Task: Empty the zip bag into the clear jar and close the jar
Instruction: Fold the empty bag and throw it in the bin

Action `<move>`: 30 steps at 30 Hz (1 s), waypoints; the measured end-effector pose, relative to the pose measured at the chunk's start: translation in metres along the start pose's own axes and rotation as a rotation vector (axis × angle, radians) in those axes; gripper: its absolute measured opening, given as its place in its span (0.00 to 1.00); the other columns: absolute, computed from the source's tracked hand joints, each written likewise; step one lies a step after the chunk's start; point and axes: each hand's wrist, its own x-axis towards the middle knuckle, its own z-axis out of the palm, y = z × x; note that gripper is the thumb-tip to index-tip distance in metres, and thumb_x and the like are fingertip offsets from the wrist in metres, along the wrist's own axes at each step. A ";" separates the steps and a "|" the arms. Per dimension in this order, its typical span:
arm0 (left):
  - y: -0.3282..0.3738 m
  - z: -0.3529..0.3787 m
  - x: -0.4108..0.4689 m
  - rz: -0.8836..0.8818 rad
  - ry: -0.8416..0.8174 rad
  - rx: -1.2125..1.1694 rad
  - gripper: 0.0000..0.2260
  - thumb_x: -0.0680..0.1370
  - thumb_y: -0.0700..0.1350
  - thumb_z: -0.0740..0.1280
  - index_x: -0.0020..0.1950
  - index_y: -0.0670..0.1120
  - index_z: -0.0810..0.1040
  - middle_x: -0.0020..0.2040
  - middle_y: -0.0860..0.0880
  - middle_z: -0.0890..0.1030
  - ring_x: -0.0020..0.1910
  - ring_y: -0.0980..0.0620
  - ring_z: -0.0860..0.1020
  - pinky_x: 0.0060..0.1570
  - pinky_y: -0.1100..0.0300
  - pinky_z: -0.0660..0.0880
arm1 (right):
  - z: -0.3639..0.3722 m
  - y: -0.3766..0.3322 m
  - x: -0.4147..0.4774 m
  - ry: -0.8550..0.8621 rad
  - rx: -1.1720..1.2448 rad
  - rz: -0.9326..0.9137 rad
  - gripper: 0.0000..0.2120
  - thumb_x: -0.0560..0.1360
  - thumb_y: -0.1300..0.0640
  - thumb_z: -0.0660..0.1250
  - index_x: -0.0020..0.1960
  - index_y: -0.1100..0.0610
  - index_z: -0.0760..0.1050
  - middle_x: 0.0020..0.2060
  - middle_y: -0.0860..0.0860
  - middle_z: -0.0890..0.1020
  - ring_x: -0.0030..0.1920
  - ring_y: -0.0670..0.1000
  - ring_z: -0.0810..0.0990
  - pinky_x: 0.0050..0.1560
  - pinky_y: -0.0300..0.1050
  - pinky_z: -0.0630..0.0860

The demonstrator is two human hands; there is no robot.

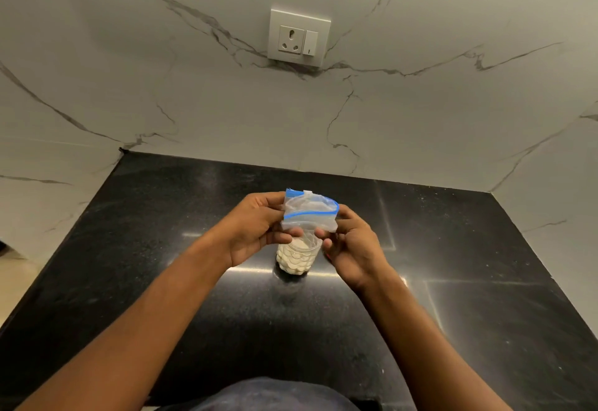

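Just below the middle of the frame, both hands hold a crumpled clear plastic zip bag with a blue seal strip (310,211) right above a small clear ribbed jar (297,257) that stands on the glossy black speckled stone worktop (485,297). The left hand (257,228) clamps the bag's left side, fingers curled round it; the right hand (351,244) pinches its lower right edge with thumb and fingertips. The bag looks slack and see-through; whether anything is left inside is hard to tell. The jar holds pale cream-coloured pieces, piled close to its rim; the rim itself is partly hidden behind the bag and the fingers, so whether bag and jar touch cannot be made out. Both forearms run off the bottom corners of the frame. In the upper centre, a white wall socket with a switch (299,37) sits on the grey-veined white marble wall (129,87).
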 end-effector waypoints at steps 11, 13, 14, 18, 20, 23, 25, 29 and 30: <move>-0.025 -0.003 0.007 0.344 0.089 0.325 0.15 0.76 0.52 0.77 0.61 0.55 0.83 0.55 0.54 0.89 0.55 0.54 0.87 0.48 0.64 0.83 | 0.001 0.007 0.003 0.084 0.183 0.123 0.12 0.83 0.68 0.60 0.58 0.64 0.82 0.48 0.65 0.88 0.40 0.54 0.90 0.35 0.42 0.85; -0.023 -0.002 0.009 0.419 0.173 0.289 0.10 0.75 0.53 0.74 0.55 0.54 0.85 0.49 0.56 0.89 0.50 0.56 0.88 0.44 0.66 0.82 | -0.004 0.005 0.000 -0.016 0.134 0.058 0.14 0.81 0.66 0.61 0.60 0.64 0.83 0.51 0.64 0.88 0.45 0.55 0.90 0.40 0.43 0.86; -0.023 -0.003 0.009 0.442 0.201 0.275 0.08 0.75 0.53 0.74 0.52 0.54 0.86 0.48 0.56 0.89 0.48 0.57 0.87 0.42 0.65 0.82 | -0.007 0.005 -0.002 -0.100 0.113 0.016 0.15 0.79 0.63 0.62 0.60 0.63 0.84 0.53 0.63 0.88 0.47 0.56 0.89 0.43 0.45 0.86; -0.026 -0.003 0.009 0.483 0.257 0.317 0.08 0.73 0.55 0.73 0.50 0.56 0.86 0.46 0.59 0.88 0.48 0.58 0.86 0.42 0.65 0.83 | -0.020 0.008 -0.004 -0.251 -0.470 -0.268 0.24 0.77 0.52 0.75 0.72 0.51 0.77 0.59 0.54 0.86 0.56 0.54 0.86 0.55 0.51 0.84; -0.029 0.001 0.008 0.473 0.248 0.365 0.08 0.74 0.55 0.73 0.50 0.56 0.85 0.46 0.61 0.88 0.48 0.59 0.86 0.43 0.66 0.82 | -0.020 0.013 0.000 -0.167 -0.633 -0.368 0.29 0.76 0.48 0.76 0.75 0.51 0.74 0.59 0.52 0.86 0.58 0.54 0.86 0.57 0.50 0.84; -0.033 0.006 0.007 0.464 0.256 0.362 0.07 0.75 0.55 0.72 0.51 0.57 0.86 0.46 0.60 0.88 0.49 0.59 0.86 0.41 0.66 0.82 | -0.020 0.019 0.003 -0.132 -0.536 -0.433 0.19 0.78 0.54 0.73 0.68 0.56 0.79 0.54 0.55 0.88 0.55 0.57 0.88 0.52 0.54 0.86; -0.035 0.007 0.006 0.482 0.274 0.376 0.07 0.76 0.55 0.72 0.51 0.57 0.86 0.47 0.57 0.88 0.49 0.58 0.86 0.42 0.66 0.82 | -0.019 0.024 0.004 -0.105 -0.439 -0.401 0.15 0.79 0.56 0.73 0.64 0.58 0.82 0.53 0.56 0.88 0.55 0.59 0.88 0.52 0.57 0.86; -0.043 0.010 0.000 0.511 0.316 0.357 0.05 0.77 0.53 0.73 0.51 0.56 0.87 0.45 0.56 0.88 0.46 0.57 0.86 0.42 0.67 0.81 | -0.013 0.035 0.006 -0.030 -0.342 -0.349 0.15 0.76 0.56 0.75 0.61 0.61 0.83 0.52 0.58 0.88 0.55 0.61 0.87 0.57 0.65 0.84; -0.045 0.011 -0.002 0.514 0.326 0.354 0.04 0.78 0.52 0.73 0.51 0.57 0.87 0.45 0.57 0.88 0.45 0.57 0.86 0.41 0.68 0.80 | -0.012 0.037 0.007 -0.018 -0.325 -0.347 0.14 0.77 0.58 0.75 0.60 0.61 0.84 0.52 0.58 0.88 0.54 0.61 0.88 0.57 0.65 0.83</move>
